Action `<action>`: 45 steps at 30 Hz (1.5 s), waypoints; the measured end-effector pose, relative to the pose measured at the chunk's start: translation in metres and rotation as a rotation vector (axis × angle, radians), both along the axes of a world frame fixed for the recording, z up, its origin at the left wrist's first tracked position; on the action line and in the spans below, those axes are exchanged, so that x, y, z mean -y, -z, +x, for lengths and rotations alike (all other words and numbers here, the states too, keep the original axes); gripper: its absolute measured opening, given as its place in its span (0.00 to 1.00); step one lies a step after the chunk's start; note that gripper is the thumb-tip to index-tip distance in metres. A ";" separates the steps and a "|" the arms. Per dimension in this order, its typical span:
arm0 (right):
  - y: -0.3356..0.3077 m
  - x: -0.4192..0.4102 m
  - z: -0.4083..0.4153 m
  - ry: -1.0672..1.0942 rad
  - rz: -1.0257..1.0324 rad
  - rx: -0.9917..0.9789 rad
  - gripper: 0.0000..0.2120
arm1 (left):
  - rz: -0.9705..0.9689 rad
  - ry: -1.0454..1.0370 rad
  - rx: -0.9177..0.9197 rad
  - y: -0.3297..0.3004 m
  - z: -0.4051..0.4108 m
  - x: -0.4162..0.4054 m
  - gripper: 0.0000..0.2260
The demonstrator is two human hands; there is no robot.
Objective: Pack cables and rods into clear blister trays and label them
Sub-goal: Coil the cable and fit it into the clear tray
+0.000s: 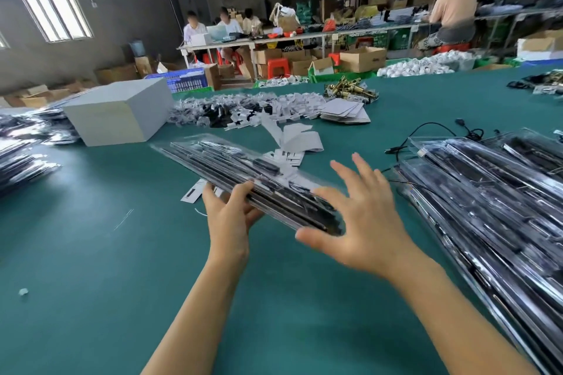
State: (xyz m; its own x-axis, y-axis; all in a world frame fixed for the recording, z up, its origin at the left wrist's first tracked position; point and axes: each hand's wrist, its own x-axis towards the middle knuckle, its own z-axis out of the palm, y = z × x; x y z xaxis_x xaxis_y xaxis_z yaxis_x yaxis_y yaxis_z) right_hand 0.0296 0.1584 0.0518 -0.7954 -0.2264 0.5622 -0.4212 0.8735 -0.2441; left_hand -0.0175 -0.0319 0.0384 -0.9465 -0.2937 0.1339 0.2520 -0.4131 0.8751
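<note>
A long clear blister tray [219, 161] filled with dark rods and cables is held slanted above the green table [91, 253]. My left hand [228, 216] grips it from below near its lower end, fingers curled over the edge. My right hand [359, 222] hovers spread at that same lower end, fingers straight, thumb close to the tray's corner. White label strips [292, 137] lie on the table just behind the tray. Loose black cables [432, 131] lie to the right.
Packed blister trays [493, 207] are stacked at the right, more packs [21, 158] at the left edge. A grey box [118, 116], bagged small parts [231, 106], white cards [347, 113] and brass hardware [350, 90] sit further back. People work at distant benches.
</note>
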 end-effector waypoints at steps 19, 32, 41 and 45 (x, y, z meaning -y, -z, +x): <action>0.011 -0.065 -0.028 -0.097 -1.829 0.159 0.20 | 0.223 0.144 0.260 0.014 -0.007 0.019 0.29; 0.030 -0.069 -0.039 0.281 -1.339 0.390 0.14 | 0.225 0.078 0.365 0.020 -0.016 0.053 0.07; 0.038 -0.046 -0.030 0.447 -0.331 0.235 0.22 | 0.273 -0.141 0.424 0.024 -0.012 0.040 0.08; 0.049 -0.036 -0.033 0.354 0.013 0.467 0.29 | 0.151 -0.199 0.510 0.027 -0.005 0.028 0.09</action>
